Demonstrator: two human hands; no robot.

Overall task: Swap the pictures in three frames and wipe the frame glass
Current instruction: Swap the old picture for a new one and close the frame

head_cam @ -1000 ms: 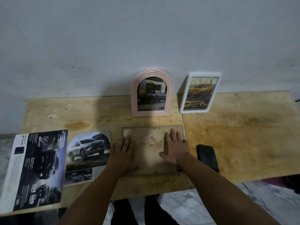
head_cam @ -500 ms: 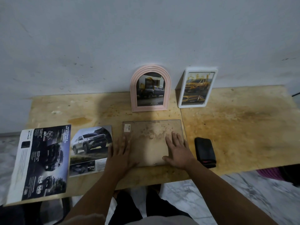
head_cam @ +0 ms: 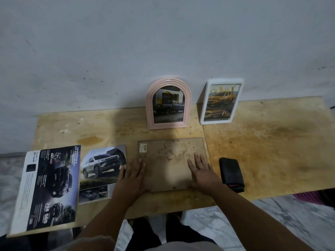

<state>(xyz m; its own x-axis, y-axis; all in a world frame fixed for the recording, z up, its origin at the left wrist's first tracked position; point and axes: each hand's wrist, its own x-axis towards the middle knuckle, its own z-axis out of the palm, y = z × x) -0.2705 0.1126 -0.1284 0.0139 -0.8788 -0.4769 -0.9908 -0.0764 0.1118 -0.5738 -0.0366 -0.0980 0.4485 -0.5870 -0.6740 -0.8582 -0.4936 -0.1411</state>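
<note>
Setting: stained plywood surface (head_cam: 272, 151) against a scuffed grey wall (head_cam: 163, 42); marble floor (head_cam: 272, 223) below the near edge.

Flat frame (head_cam: 170, 163): face down at centre of the surface, brown backing board up, small white label at its far left corner. Near edge parallel to the surface edge.

Left hand (head_cam: 132, 178): palm down, fingers straight and slightly spread, resting across the left edge of the flat frame. Nothing gripped. Outer fingers just beside, possibly touching, the SUV picture (head_cam: 101, 171).

Right hand (head_cam: 203, 174): palm down, fingers straight and spread, pressing the near right corner of the backing board. Nothing gripped.

Pink frame (head_cam: 168, 104): arched, upright, leaning on the wall behind the flat frame. Dark pickup picture inside.

White frame (head_cam: 221, 102): rectangular, upright, leaning on the wall, right of the pink frame and apart from it. Yellow pickup picture inside.

SUV picture: loose sheet, flat, just left of the flat frame.

Brochure (head_cam: 47, 187): larger dark sheet with vehicles and white text, flat, left of the SUV picture, near corner overhanging the surface edge.

Black cloth (head_cam: 231, 173): folded, flat, just right of the flat frame, near the right hand but apart from it.

Pink basket (head_cam: 310, 197): partly visible under the right end of the surface.
</note>
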